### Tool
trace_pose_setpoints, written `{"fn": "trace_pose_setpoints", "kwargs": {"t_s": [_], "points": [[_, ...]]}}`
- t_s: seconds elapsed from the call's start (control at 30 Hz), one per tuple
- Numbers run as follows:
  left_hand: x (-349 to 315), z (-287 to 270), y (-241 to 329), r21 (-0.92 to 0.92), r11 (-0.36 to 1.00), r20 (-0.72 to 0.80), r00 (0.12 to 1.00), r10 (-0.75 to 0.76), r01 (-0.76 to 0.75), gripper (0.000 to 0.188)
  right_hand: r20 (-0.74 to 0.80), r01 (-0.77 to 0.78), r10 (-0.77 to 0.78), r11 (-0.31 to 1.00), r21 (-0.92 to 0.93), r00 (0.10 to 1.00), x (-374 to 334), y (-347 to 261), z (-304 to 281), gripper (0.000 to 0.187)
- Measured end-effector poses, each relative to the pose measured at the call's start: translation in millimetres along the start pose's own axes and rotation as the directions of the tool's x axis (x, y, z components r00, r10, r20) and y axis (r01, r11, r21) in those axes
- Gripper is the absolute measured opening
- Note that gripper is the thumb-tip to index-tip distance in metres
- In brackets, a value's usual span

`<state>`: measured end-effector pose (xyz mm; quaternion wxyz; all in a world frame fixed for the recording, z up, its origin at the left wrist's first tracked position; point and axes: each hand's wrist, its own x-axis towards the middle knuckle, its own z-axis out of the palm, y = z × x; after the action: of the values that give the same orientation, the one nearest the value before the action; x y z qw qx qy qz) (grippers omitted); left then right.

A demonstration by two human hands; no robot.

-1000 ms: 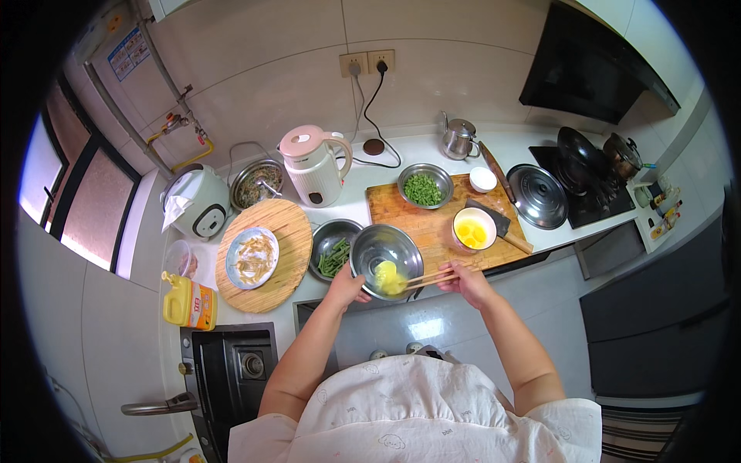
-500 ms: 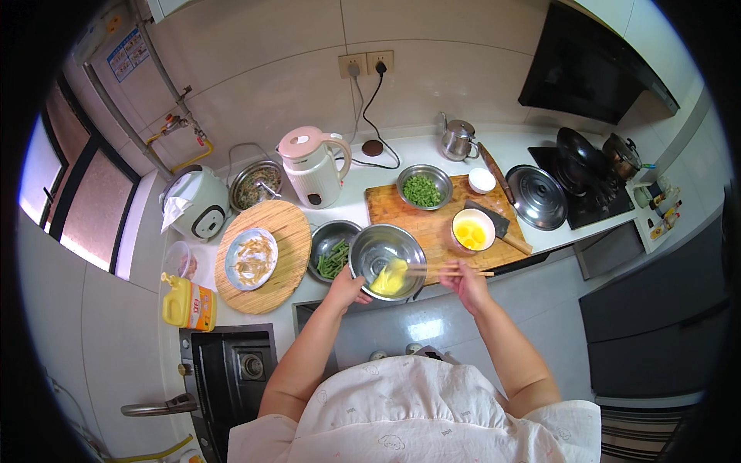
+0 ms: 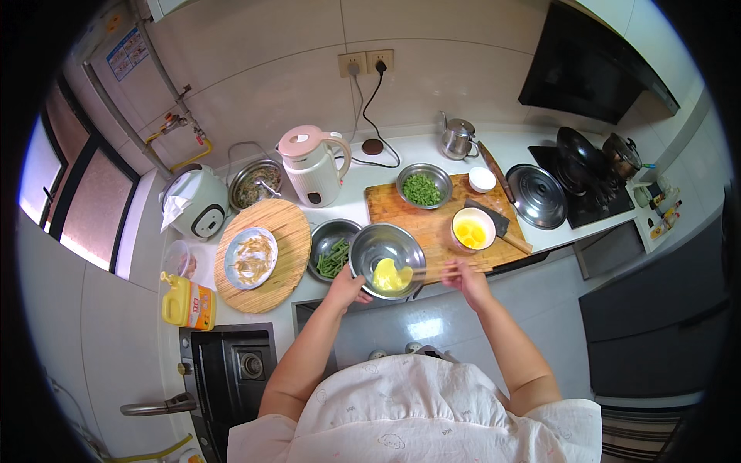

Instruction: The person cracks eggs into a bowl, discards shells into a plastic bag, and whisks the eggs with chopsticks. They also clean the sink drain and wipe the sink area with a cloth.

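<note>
My left hand (image 3: 349, 288) grips the lower left rim of a steel mixing bowl (image 3: 378, 245), which is tilted toward me at the counter's front edge. Yellow beaten egg (image 3: 387, 275) lies in its lower part. In my right hand (image 3: 468, 282) are wooden chopsticks (image 3: 436, 272), blurred by motion, their tips in the egg. Just beyond that hand, a white bowl (image 3: 487, 224) with egg yolks in it stands on the wooden cutting board (image 3: 384, 199). A cleaver (image 3: 494, 221) lies partly behind this bowl. Left of the mixing bowl, another steel bowl (image 3: 322, 231) holds cut green beans (image 3: 334, 258).
Chopped greens fill a steel bowl (image 3: 424, 187) on the board. A plate of pale strips (image 3: 251, 258) rests on a round wooden board (image 3: 290, 278). Behind stand a pink-lidded kettle (image 3: 315, 166) and a rice cooker (image 3: 197, 202). The sink (image 3: 231, 332) is at left, the stove (image 3: 594, 202) at right.
The chopsticks have swept through the egg and are now more blurred. The egg has shifted and pooled lower in the bowl. My left hand stays on the rim.
</note>
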<state>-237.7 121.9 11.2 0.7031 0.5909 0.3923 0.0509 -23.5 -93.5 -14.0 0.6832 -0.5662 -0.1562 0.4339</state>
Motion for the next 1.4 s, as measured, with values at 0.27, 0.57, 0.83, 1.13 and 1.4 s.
{"fn": "trace_pose_setpoints", "kwargs": {"t_s": [0.27,0.57,0.83,1.13,1.4], "points": [[-1,-5,2,0.033,0.999,0.012,1.000,-0.012,0.011,0.053,0.080,-0.016,0.035,0.973,-0.229,0.996,15,-40,0,0.030],[1,-8,-5,-0.002,1.000,0.005,1.000,-0.012,0.012,0.052,0.072,-0.080,0.086,0.993,-0.084,0.994,6,-28,8,0.033],[0,-5,-8,-0.050,0.999,0.004,1.000,-0.015,0.015,0.053,0.005,-0.052,0.051,0.996,0.067,0.999,2,7,9,0.034],[8,-6,-14,-0.041,0.997,0.042,0.997,-0.061,0.063,0.052,0.036,-0.056,0.055,0.998,0.021,0.998,-13,-6,16,0.034],[24,4,-32,-0.218,0.969,0.081,0.991,-0.103,0.119,0.048,-0.036,0.335,-0.382,0.848,-0.411,0.923,-40,-62,77,0.024]]}}
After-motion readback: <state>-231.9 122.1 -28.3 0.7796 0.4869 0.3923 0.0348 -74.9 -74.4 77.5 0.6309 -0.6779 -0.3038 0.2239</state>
